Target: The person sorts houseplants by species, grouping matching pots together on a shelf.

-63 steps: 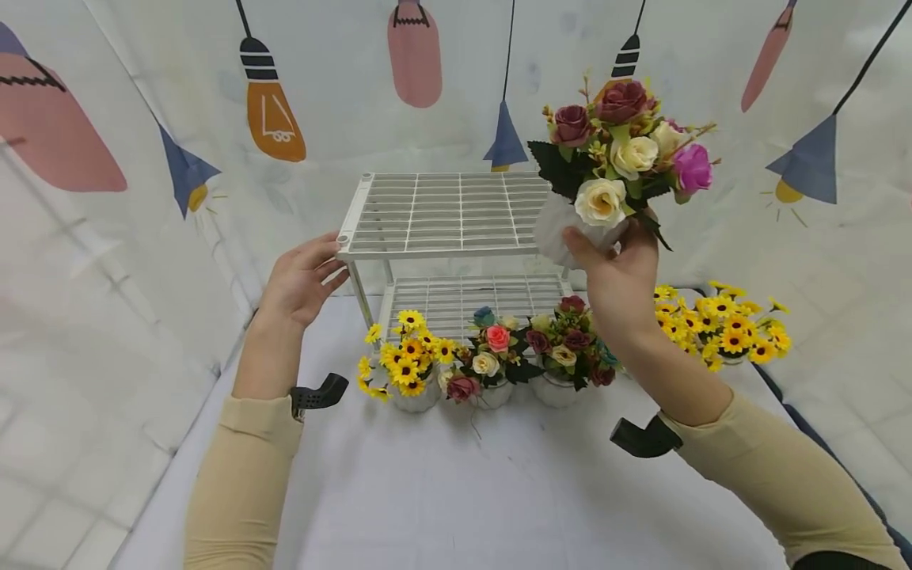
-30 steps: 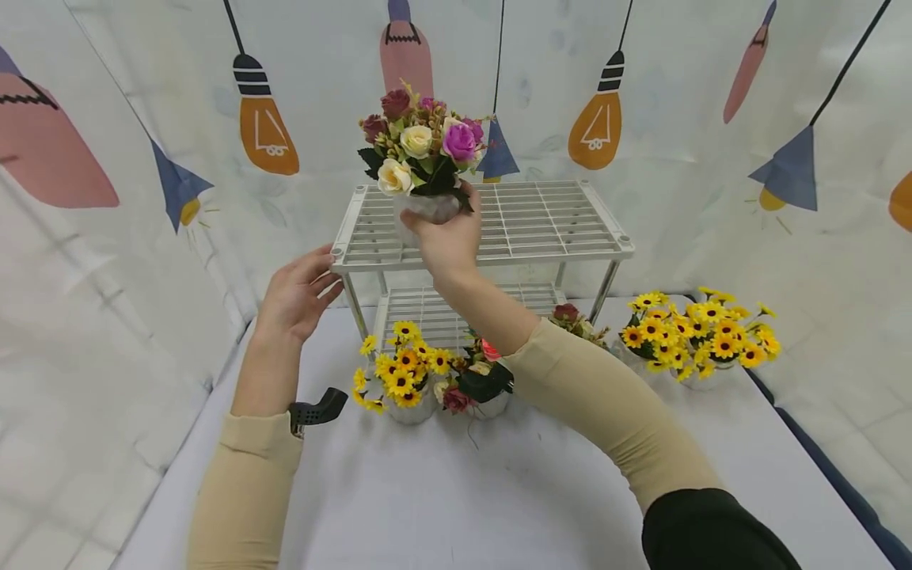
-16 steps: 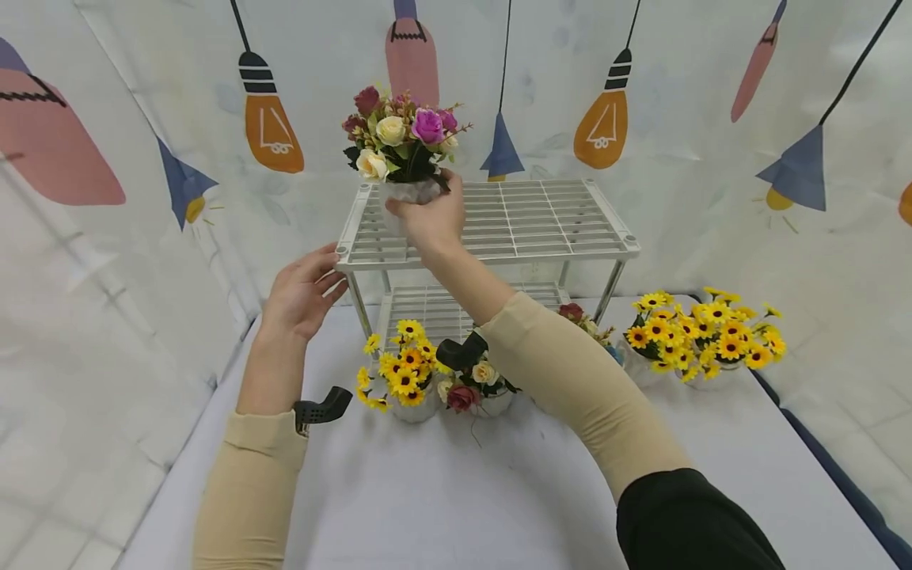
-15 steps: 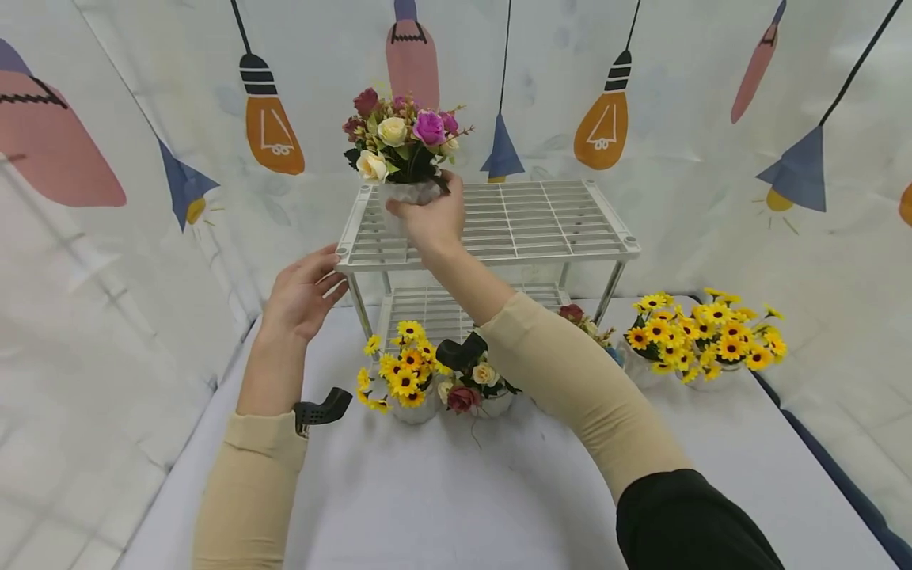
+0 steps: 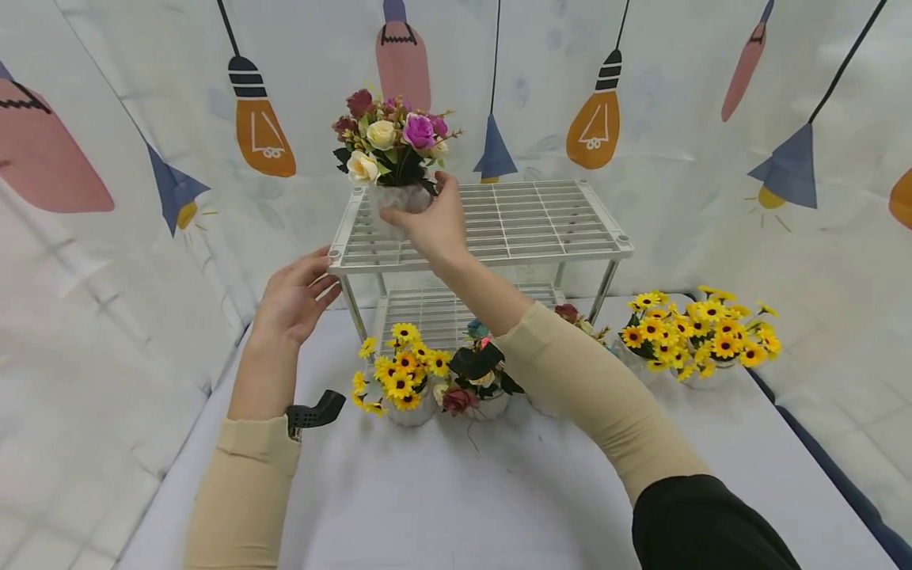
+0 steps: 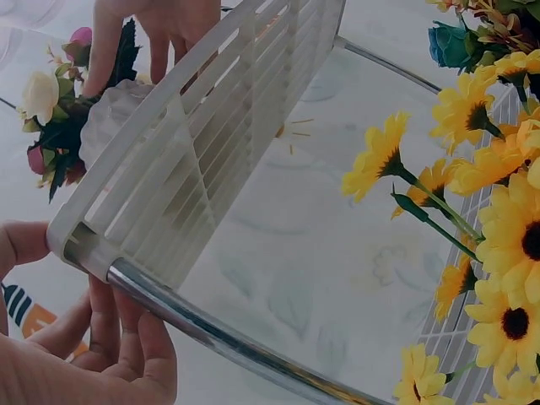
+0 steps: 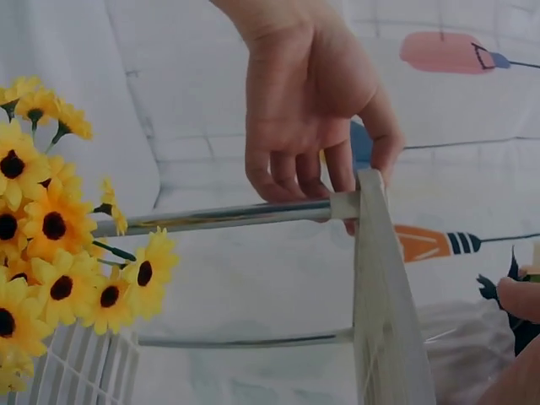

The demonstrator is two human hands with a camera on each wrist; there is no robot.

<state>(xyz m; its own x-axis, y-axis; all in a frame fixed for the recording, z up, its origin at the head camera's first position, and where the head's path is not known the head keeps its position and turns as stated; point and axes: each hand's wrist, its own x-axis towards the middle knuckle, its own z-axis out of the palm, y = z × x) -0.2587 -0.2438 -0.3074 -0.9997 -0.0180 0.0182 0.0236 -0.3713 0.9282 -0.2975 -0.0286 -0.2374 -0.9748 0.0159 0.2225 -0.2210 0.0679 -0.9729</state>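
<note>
In the head view a white two-tier wire shelf rack (image 5: 527,222) stands on the table. My left hand (image 5: 295,297) holds its front left top corner, thumb above and fingers curled beneath. On the top tier's left end sits a pot (image 5: 399,202) of mixed artificial roses (image 5: 388,142), upright. My right hand (image 5: 438,229) is around the pot's right side, thumb in front, fingers fairly straight and looser. The left wrist view shows the pot (image 6: 118,118) against the top tier beside the right hand (image 6: 160,29). Only that hand's thumb (image 7: 519,299) shows clearly in the right wrist view.
Before the rack stand a pot of yellow daisy-like flowers (image 5: 402,368) and a pot of roses (image 5: 459,400). Another rose pot (image 5: 570,315) is partly hidden by my right forearm. More yellow flowers (image 5: 701,332) stand at right. A printed cloth (image 5: 684,119) hangs behind.
My right hand has carried the rose pot from the rack's right to the top tier's left end. In the last half second its wrist shifts slightly right from the still pot. Left hand stays.
</note>
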